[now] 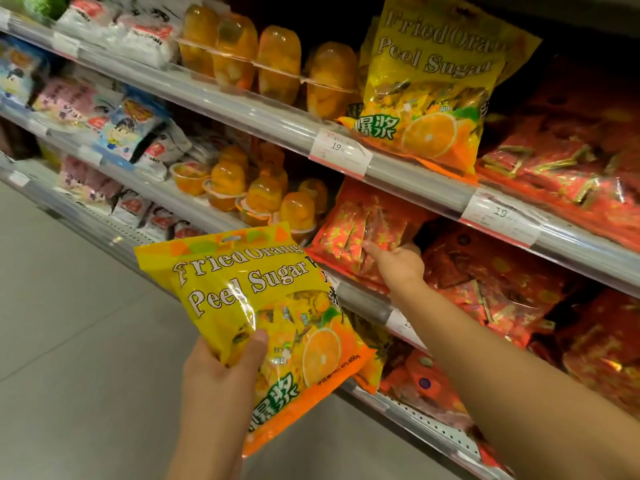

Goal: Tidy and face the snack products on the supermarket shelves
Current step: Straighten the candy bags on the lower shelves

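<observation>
Shelves (415,178): tiered supermarket snack racks.
Left hand (221,372): fingers curled round yellow bag (256,306), held below the shelves, likely awaiting reshelving.
Right hand (398,263): grips red packet (360,230), likely straightening it.

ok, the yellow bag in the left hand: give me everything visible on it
The yellow candy bag is a glossy plastic pouch printed "Fried Orange Peel Sugar" in white letters, with an orange-slice picture, green Chinese characters and an orange lower band. Wrapped sweets show through a clear window. It has a hang hole at the top. It looks full and sealed, tilted with its top leaning left, held off the shelf in front of the lower shelves. The left hand grips its lower left edge, thumb on the front. Nothing else visibly touches it.
</observation>
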Tool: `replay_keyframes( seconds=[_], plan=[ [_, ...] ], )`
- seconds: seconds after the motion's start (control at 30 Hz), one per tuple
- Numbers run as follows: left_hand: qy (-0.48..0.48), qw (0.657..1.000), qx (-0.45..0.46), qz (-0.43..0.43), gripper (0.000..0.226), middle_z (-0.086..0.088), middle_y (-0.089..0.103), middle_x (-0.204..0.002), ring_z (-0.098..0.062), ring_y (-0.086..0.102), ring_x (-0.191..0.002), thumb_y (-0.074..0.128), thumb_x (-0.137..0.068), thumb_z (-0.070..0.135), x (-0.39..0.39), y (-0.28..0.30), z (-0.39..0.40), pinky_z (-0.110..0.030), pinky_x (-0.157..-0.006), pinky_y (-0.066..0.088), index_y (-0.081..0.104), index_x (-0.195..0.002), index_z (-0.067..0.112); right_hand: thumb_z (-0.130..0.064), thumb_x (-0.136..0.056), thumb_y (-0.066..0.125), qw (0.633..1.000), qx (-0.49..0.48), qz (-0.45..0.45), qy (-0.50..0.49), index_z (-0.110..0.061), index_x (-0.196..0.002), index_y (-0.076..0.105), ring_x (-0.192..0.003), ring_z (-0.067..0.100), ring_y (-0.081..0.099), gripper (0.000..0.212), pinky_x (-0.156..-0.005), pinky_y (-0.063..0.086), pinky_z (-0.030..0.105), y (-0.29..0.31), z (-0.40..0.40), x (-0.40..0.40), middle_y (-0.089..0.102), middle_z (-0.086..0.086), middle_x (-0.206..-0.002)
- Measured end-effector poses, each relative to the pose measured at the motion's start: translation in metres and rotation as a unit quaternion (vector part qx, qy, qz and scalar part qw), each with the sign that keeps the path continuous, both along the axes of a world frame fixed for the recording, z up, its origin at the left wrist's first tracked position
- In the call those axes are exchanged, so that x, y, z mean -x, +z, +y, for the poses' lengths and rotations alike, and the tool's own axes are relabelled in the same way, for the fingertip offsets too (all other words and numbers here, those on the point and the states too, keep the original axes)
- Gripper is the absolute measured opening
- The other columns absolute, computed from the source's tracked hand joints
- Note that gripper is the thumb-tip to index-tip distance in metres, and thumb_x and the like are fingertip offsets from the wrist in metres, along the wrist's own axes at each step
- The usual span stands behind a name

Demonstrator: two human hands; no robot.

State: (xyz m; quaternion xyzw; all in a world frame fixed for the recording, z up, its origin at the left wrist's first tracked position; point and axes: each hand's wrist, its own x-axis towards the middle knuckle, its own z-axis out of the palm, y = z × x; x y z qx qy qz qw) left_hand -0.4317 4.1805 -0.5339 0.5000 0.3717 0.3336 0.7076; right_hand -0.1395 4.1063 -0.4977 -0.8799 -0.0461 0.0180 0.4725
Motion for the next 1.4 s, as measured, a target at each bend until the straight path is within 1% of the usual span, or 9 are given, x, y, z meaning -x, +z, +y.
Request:
replay_keyframes(
  seconds=[0.33, 0.5, 0.67, 0.73, 0.87, 0.93, 1.07, 1.27, 1.4],
  plan=[
    [0.023, 0.997, -0.074, -0.013, 0.016, 0.012, 0.073, -0.089, -0.012, 0.069, -0.084, 0.077, -0.087, 0.028, -0.009, 0.002, -0.014, -0.027, -0.064, 0.046, 0.071, -0.102, 0.03, -0.056, -0.053, 0.093, 0.993, -0.111, 0.011, 0.034, -0.012, -0.084, 0.073, -0.069, 0.028, 0.075, 0.057, -0.074, 0.063, 0.05, 0.017, -0.018, 0.006, 0.076, 0.006, -0.073],
    [0.016, 0.995, -0.091, -0.048, 0.019, 0.025, 0.073, -0.091, 0.006, 0.069, -0.081, 0.076, -0.087, 0.031, -0.015, 0.002, -0.019, -0.026, -0.065, 0.052, 0.068, -0.101, 0.042, -0.026, -0.075, 0.09, 0.983, -0.157, -0.02, 0.091, -0.016, -0.1, 0.074, -0.079, 0.026, 0.077, 0.031, -0.071, 0.063, 0.043, 0.013, -0.076, 0.043, 0.08, 0.004, -0.089],
    [-0.026, 0.993, -0.081, -0.081, 0.024, 0.037, 0.069, -0.081, 0.015, 0.066, -0.076, 0.078, -0.085, 0.026, -0.017, 0.011, -0.026, -0.026, -0.069, 0.049, 0.066, -0.09, 0.046, -0.022, -0.075, 0.086, 0.983, -0.18, -0.009, 0.046, -0.014, -0.109, 0.071, -0.083, 0.03, 0.078, 0.038, -0.073, 0.061, 0.04, 0.017, -0.159, 0.065, 0.079, 0.01, -0.096],
    [-0.041, 0.992, -0.093, -0.077, 0.028, 0.046, 0.062, -0.076, 0.024, 0.06, -0.072, 0.082, -0.081, 0.036, -0.02, 0.017, -0.037, -0.021, -0.067, 0.043, 0.062, -0.087, 0.054, -0.025, -0.071, 0.087, 0.984, -0.177, -0.013, 0.011, -0.014, -0.107, 0.071, -0.086, 0.031, 0.077, 0.04, -0.082, 0.061, 0.046, 0.021, -0.194, 0.066, 0.079, 0.011, -0.097],
    [-0.073, 0.986, -0.136, -0.062, 0.019, 0.03, 0.071, -0.08, 0.009, 0.068, -0.077, 0.079, -0.069, 0.062, -0.027, 0.022, -0.053, -0.021, -0.063, 0.048, 0.067, -0.084, 0.065, -0.029, -0.062, 0.092, 0.985, -0.167, -0.025, -0.018, -0.015, -0.1, 0.075, -0.088, 0.04, 0.075, 0.044, -0.084, 0.06, 0.056, 0.022, -0.252, 0.088, 0.078, 0.016, -0.096],
    [-0.113, 0.98, -0.146, -0.068, 0.019, 0.033, 0.071, -0.081, 0.012, 0.067, -0.078, 0.082, -0.073, 0.055, -0.029, 0.015, -0.055, -0.017, -0.062, 0.047, 0.072, -0.085, 0.043, -0.019, -0.073, 0.087, 0.988, -0.143, -0.049, -0.023, -0.012, -0.095, 0.074, -0.082, 0.033, 0.077, 0.026, -0.073, 0.062, 0.045, 0.017, -0.265, 0.104, 0.079, 0.009, -0.087],
    [-0.155, 0.965, -0.208, -0.033, 0.023, 0.042, 0.066, -0.084, 0.02, 0.062, -0.085, 0.08, -0.077, 0.043, -0.027, 0.005, -0.052, -0.003, -0.062, 0.046, 0.066, -0.096, 0.042, -0.006, -0.076, 0.084, 0.991, -0.086, -0.103, -0.023, -0.015, -0.095, 0.07, -0.058, -0.006, 0.066, 0.025, -0.049, 0.047, 0.01, -0.002, -0.27, 0.108, 0.073, -0.022, -0.07],
    [-0.136, 0.954, -0.262, 0.048, 0.036, 0.054, 0.055, -0.081, 0.029, 0.053, -0.081, 0.077, -0.085, 0.031, -0.03, -0.008, -0.052, -0.015, -0.069, 0.04, 0.054, -0.096, 0.056, -0.022, -0.075, 0.09, 0.984, -0.055, -0.151, -0.076, -0.022, -0.1, 0.069, -0.081, 0.02, 0.073, 0.032, -0.079, 0.06, 0.047, -0.027, -0.274, 0.076, 0.076, -0.003, -0.088],
    [-0.127, 0.962, -0.233, 0.072, 0.025, 0.023, 0.068, -0.074, 0.006, 0.061, -0.078, 0.077, -0.086, 0.031, -0.037, -0.019, -0.052, -0.03, -0.07, 0.044, 0.061, -0.099, 0.045, -0.029, -0.076, 0.088, 0.985, -0.058, -0.147, -0.064, -0.022, -0.112, 0.069, -0.092, 0.019, 0.073, 0.041, -0.087, 0.059, 0.05, -0.037, -0.276, 0.065, 0.076, -0.003, -0.101]
  ],
)
